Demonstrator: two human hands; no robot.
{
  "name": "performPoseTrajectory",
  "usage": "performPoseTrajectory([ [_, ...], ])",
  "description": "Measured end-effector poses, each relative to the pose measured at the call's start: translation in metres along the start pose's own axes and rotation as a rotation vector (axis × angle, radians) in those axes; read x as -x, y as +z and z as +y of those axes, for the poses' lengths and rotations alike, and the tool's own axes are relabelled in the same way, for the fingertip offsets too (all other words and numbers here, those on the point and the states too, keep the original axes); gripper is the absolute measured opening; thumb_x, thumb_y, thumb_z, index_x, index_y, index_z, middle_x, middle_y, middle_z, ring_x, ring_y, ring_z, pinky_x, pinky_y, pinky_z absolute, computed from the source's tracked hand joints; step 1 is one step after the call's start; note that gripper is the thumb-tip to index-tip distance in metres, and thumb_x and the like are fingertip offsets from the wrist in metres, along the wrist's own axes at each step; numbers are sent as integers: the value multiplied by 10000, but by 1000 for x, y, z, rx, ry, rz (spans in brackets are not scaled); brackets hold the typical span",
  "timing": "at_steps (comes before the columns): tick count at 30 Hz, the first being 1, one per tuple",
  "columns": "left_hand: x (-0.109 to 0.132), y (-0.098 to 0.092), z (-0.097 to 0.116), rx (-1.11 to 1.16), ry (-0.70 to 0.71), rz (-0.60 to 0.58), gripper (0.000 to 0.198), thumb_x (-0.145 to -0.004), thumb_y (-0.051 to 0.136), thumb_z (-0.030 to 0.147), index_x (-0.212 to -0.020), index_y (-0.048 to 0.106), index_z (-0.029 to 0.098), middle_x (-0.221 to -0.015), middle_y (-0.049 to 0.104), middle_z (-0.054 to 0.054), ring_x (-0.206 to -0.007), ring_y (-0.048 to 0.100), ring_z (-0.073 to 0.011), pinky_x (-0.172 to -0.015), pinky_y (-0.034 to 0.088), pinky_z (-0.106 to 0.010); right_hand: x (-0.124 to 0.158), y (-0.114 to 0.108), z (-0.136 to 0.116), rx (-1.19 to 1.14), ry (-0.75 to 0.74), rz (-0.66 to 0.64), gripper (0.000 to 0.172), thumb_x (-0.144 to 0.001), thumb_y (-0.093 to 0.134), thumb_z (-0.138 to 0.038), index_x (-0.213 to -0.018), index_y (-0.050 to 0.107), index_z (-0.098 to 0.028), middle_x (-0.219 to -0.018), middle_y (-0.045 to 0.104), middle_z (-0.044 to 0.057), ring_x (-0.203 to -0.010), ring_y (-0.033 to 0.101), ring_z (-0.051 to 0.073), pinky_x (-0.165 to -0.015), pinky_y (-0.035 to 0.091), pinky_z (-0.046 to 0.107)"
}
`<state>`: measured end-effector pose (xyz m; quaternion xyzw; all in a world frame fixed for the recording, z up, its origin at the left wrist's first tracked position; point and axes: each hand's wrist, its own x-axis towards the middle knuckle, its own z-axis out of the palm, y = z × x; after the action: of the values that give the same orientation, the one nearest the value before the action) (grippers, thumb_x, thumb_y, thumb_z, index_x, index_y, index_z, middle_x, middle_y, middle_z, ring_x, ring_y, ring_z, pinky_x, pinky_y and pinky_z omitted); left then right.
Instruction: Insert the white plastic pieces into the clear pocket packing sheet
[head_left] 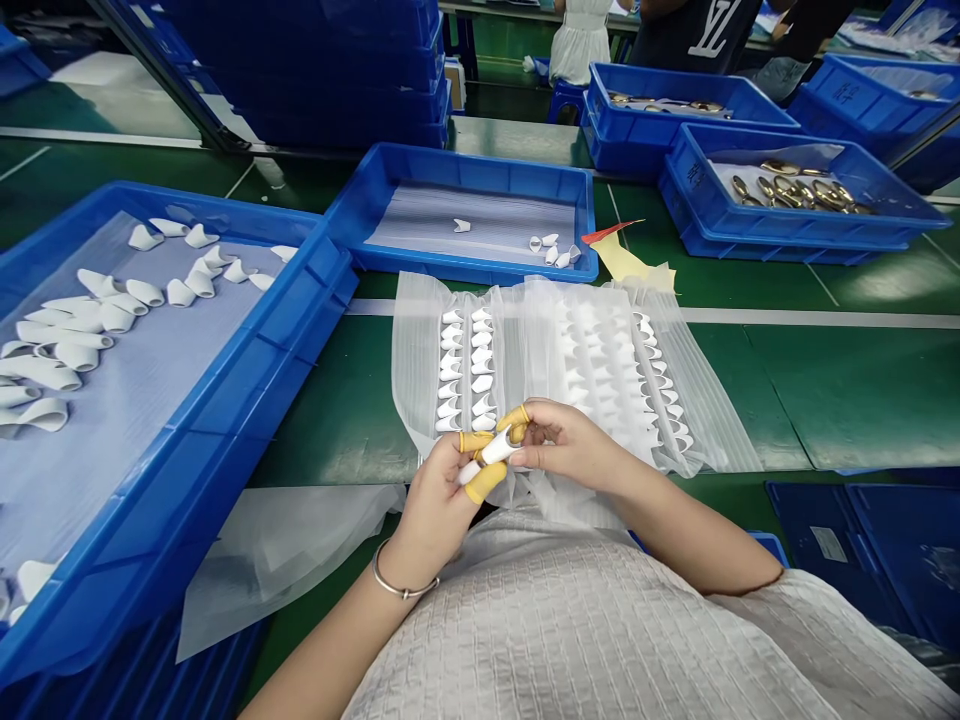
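Observation:
Both my hands meet just in front of my body over the near edge of a translucent plastic sheet (697,400). My left hand (439,495) and my right hand (566,440) together pinch one small white curved piece (491,452). Yellow finger cots cover several fingertips. A thin bangle circles my left wrist. The sheet has pocket rows filled with more white pieces (465,370), standing in columns.
A large blue tray (247,370) at left holds several loose white pieces. A second blue tray (360,215) behind the sheet holds a few. Blue trays (795,235) with gold metal parts stand at back right. Other people sit beyond. A loose plastic sheet (285,545) lies near my left arm.

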<state>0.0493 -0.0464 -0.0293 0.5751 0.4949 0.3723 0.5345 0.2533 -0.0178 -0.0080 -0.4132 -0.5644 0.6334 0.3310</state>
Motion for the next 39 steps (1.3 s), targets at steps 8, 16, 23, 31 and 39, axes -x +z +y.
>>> performPoseTrajectory([
  [8,2,-2,-2,-145,60,75,246,-880,685,382,-1058,657,213,-999,732,-50,-893,684,-216,-777,527,-339,4,-4,5,64,-22,-17,393,-800,805,-395,-1121,655,-224,-1002,604,33,-847,566,170,-733,474,312],
  [16,3,-2,1,-213,80,86,259,-867,694,399,-1048,665,216,-975,741,-47,-858,688,-221,-753,534,-340,5,3,-2,-12,47,-14,229,-870,727,-393,-939,662,-185,-839,591,-1,-747,529,144,-682,426,287],
  [23,3,-3,1,-191,51,78,255,-859,696,409,-997,649,200,-923,734,-41,-801,673,-204,-699,519,-310,7,-1,-7,70,-1,-18,228,-844,754,-351,-1008,693,-206,-958,645,25,-813,576,161,-733,456,306],
  [31,3,1,7,-303,81,99,239,-856,681,437,-929,649,212,-857,728,-23,-747,667,-200,-661,507,-303,8,14,0,189,9,125,298,-843,749,-454,-998,645,-222,-925,640,17,-805,573,172,-706,455,303],
  [39,6,1,3,-183,-2,88,260,-858,681,453,-938,631,210,-908,728,-38,-792,665,-210,-678,511,-315,1,8,-1,-69,112,135,473,-938,531,-622,-829,653,-178,-750,617,20,-663,553,145,-632,453,293],
])
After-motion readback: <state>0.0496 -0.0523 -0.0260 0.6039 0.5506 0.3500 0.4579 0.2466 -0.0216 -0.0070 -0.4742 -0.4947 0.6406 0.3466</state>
